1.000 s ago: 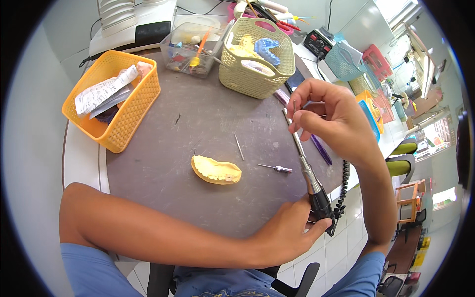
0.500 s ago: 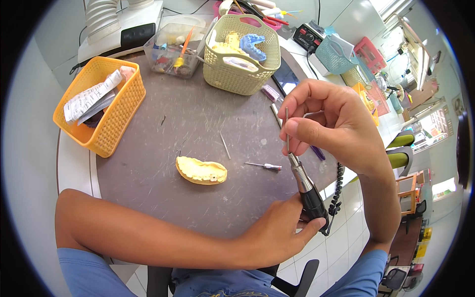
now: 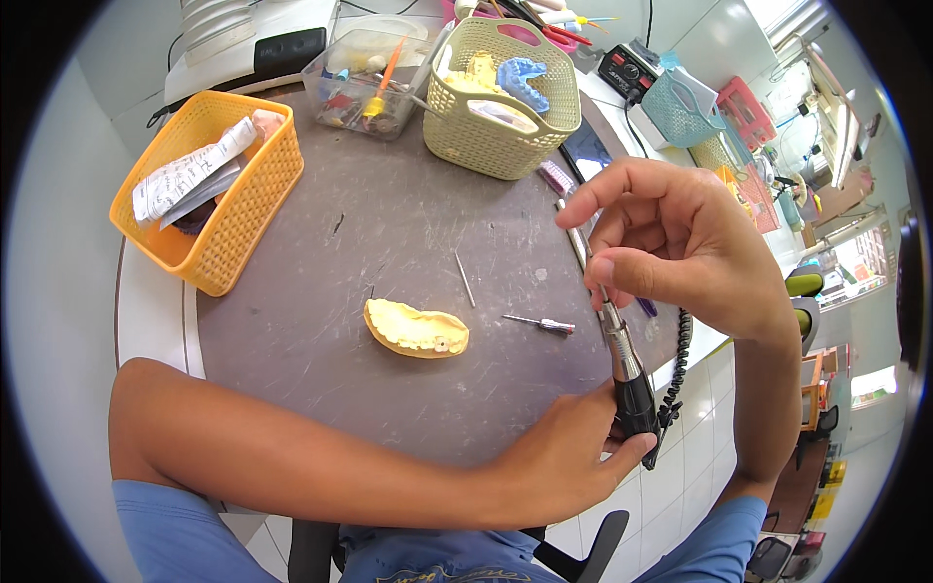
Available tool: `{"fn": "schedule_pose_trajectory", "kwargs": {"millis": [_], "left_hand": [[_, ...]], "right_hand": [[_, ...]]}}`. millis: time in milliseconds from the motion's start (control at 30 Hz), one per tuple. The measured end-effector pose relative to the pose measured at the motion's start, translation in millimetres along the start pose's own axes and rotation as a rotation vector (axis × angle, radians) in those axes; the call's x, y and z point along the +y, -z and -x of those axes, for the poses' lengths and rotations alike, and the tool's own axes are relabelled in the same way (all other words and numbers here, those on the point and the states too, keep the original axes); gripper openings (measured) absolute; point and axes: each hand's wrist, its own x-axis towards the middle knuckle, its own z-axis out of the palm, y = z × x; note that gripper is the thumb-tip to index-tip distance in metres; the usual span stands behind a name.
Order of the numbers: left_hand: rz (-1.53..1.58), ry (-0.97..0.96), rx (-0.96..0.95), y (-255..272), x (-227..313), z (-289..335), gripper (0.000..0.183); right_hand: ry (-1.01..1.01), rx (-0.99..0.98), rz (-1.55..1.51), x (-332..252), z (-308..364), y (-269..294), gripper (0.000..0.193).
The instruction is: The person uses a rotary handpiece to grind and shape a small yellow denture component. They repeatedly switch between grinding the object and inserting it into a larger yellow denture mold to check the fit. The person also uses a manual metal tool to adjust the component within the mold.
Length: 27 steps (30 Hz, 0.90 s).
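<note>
My left hand (image 3: 573, 452) is wrapped round the black and silver dental handpiece (image 3: 634, 394), whose nose points up and away from me. At that nose, my right hand (image 3: 671, 238) curls its thumb and fingers round a thin metal bur (image 3: 604, 291); only a short piece of it shows. The right index finger is bent and stands apart from the thumb. A yellow dental plaster model (image 3: 416, 330) lies on the grey-brown table, left of the hands. Between model and handpiece are a small screwdriver-like tool (image 3: 539, 323) and a thin metal rod (image 3: 466, 280).
An orange basket (image 3: 243, 219) with papers stands at the left. Further back are a clear box (image 3: 340, 112) and a green basket (image 3: 501, 146) holding yellow and blue dental pieces. A coiled black cord (image 3: 680, 360) hangs beside the handpiece. A phone (image 3: 586, 151) lies behind my right hand.
Less of the bur shows above the handpiece nose. My right index finger has moved off it, while the thumb has come closer to the nose. My left hand keeps its hold.
</note>
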Motion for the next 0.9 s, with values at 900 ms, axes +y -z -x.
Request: {"fn": "schedule_pose_trajectory", "kwargs": {"millis": [900], "left_hand": [[0.063,0.005,0.007,-0.1,-2.8,-3.4,0.032]], "right_hand": [[-0.005,-0.021,0.038,7.7,-2.5,2.3,0.026]]}}
